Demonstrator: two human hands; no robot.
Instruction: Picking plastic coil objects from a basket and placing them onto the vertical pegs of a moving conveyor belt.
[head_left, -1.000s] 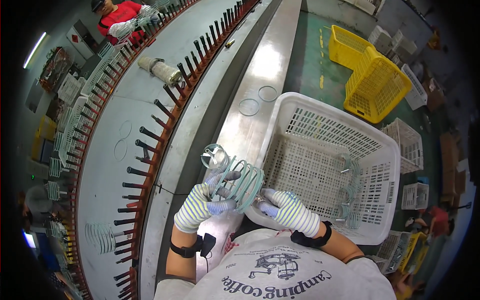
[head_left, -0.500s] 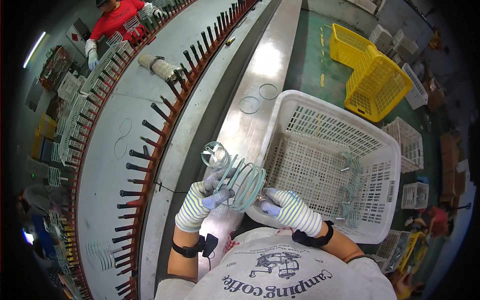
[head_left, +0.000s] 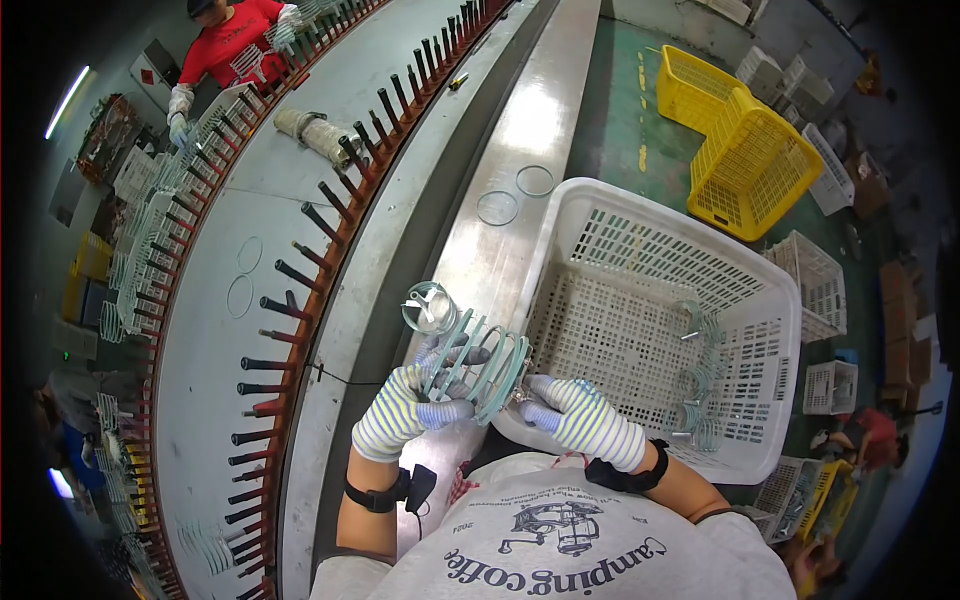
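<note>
Between my gloved hands is a wire frame of several pale green rings [head_left: 497, 370] in a row, tilted on its side above the metal ledge. My left hand [head_left: 410, 402] is closed around its left end, with fingers reaching in between the rings. At the right end, my right hand [head_left: 572, 412] pinches a small metal part of the frame [head_left: 520, 394]; the fingertips partly hide it. Just beyond my left hand, a round clear-walled piece with a white three-armed insert [head_left: 430, 308] rests on the ledge.
A white perforated crate [head_left: 640, 290] at my right holds several similar ring frames [head_left: 703, 375]. Two loose rings [head_left: 497, 208] lie on the metal ledge [head_left: 530, 130]. To the left runs a rail of upright dark rods [head_left: 290, 310]. Across it works a person in red [head_left: 230, 45]. Yellow crates [head_left: 755, 165] stand behind.
My left fingers have shifted on the rings and reach further between them, while my right hand keeps its place. The rods along the rail have moved. The other person's hands have shifted.
</note>
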